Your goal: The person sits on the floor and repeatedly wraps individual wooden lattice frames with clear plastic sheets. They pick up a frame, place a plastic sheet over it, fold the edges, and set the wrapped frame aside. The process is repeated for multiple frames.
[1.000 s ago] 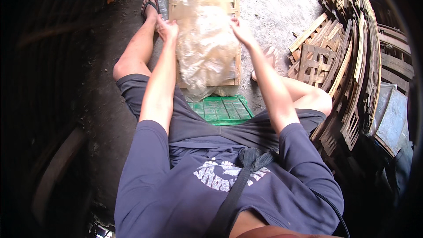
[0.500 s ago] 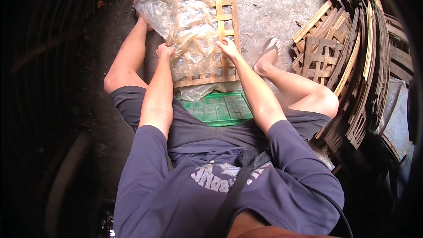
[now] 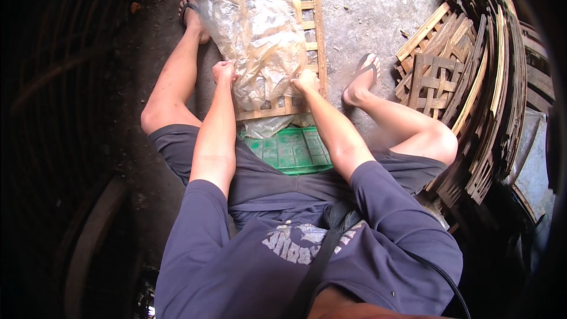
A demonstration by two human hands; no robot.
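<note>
Two bare hands grip a clear plastic sheet [image 3: 260, 35] that lies crumpled over a bamboo lattice frame [image 3: 304, 41]. Left hand [image 3: 224, 72] is closed in a fist on the sheet's left edge, near the frame's lower left corner. Right hand [image 3: 305, 81] is closed too, pinching the sheet at its lower right, with knuckles resting against the frame's right rail. Both forearms reach forward from the lower part of the view.

Laid flat on a grey concrete floor [image 3: 372, 12], the frame sits between the person's spread legs, its long side running away from the body. Plastic covers most of its left and middle; bare slats show along the right edge and the near end.

Just behind the frame's near end, a green gridded mat [image 3: 292, 150] lies on the floor by the person's lap, with a fold of plastic touching its far edge.

Each foot wears a sandal: the left foot [image 3: 192, 15] is at the frame's far left corner, the right foot [image 3: 361, 80] just beside its right rail.

Well off to the right, a stack of similar lattice frames [image 3: 466, 77] leans in a curved pile.
</note>
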